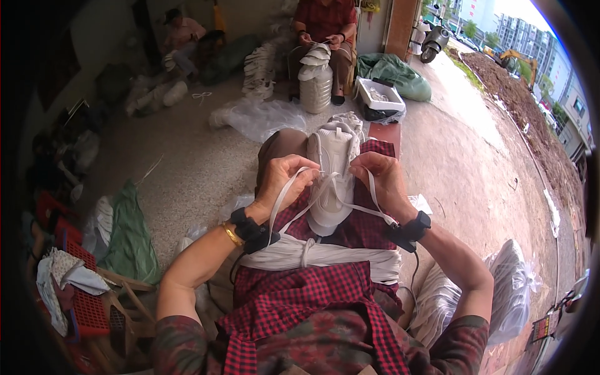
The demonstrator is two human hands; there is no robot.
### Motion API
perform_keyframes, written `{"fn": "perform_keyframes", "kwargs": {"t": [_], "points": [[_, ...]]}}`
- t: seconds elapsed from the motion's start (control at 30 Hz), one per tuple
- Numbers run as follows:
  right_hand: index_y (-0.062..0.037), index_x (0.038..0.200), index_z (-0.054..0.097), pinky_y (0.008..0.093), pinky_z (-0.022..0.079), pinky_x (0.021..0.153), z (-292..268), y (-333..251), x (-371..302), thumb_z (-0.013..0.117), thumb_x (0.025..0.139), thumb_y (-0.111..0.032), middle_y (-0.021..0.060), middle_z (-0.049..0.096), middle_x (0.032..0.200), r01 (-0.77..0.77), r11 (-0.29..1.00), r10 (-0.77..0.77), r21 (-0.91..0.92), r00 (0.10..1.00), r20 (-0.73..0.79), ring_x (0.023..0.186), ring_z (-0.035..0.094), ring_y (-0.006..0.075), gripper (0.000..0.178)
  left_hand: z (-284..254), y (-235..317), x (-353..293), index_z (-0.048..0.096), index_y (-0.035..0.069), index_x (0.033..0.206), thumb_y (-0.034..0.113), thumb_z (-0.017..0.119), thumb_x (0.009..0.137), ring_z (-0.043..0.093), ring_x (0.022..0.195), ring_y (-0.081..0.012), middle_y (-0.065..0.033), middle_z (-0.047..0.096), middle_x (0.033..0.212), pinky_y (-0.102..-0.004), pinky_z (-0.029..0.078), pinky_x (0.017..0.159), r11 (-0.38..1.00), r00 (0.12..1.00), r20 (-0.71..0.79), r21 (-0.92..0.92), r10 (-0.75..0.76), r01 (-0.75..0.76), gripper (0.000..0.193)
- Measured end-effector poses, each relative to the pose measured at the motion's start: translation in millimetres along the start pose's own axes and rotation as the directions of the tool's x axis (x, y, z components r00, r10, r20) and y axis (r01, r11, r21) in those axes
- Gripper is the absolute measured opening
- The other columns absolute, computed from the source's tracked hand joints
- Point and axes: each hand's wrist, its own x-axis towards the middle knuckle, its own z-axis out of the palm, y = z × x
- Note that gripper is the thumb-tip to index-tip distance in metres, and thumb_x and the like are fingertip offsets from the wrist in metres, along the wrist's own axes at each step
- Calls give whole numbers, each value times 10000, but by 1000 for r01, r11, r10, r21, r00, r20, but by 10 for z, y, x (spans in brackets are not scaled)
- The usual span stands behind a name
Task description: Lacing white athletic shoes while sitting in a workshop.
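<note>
While the left fingers (312,165) and right fingers (359,169) each pinch a white shoelace (274,219), the white sneaker (335,147) lies between and just below them | step: apparently lacing | next: likely calls for threading further, pulling evenly

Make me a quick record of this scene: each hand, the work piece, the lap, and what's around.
Left hand: fingers pinching white lace
Right hand: fingers pinching another stretch of white lace
Work piece: white shoe upper, between the hands
Lap: checked apron; bundle of white strands lying across
Ahead: seated person behind a stack of pale shoe parts
Left side: green sack
Right side: clear plastic bag of white pieces
</note>
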Motion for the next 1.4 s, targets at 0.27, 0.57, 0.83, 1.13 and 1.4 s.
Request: {"fn": "perform_keyframes", "kwargs": {"t": [0.27,0.57,0.83,1.13,1.4], "points": [[-21,850,650,320,487,636,57,-31,-23,678,800,-7,86,655,738,90,959,-95,-270,996,-3,668,619,179,59,16,-73,-62,681,-42,1009,43,648,906,669,748,-88,-67,715,831,-222,544,652,997,993,-116,-79,12,-21,137],[-19,838,625,259,450,559,-24,83,263,720,838,-52,-13,618,702,-103,994,91,33,961,262,634,549,56,100,0,-86,-99,658,-41,989,65,634,914,674,749,-99,-87,713,879,-245,578,701,989,990,-127,140,58,-40,132],[-15,862,641,229,428,561,-39,90,208,729,849,-82,-29,610,720,-109,992,91,60,964,249,642,530,42,111,35,-60,-87,672,-12,919,85,692,870,620,657,-68,-47,691,766,-221,503,602,983,985,-151,176,80,-53,110],[-33,948,651,300,484,603,-100,-190,226,754,766,-40,58,649,791,62,944,32,-323,960,280,714,608,135,208,-26,182,115,638,1,1004,24,685,821,636,694,-144,-82,649,766,-294,516,651,878,970,158,417,184,-235,191],[-73,1036,691,354,512,886,-137,-306,595,791,654,-107,57,590,1015,801,327,-223,-502,582,782,1082,510,257,397,-237,457,577,615,55,976,162,770,746,580,1015,-292,-97,516,1034,-394,507,873,197,558,774,521,299,-830,297]]}}
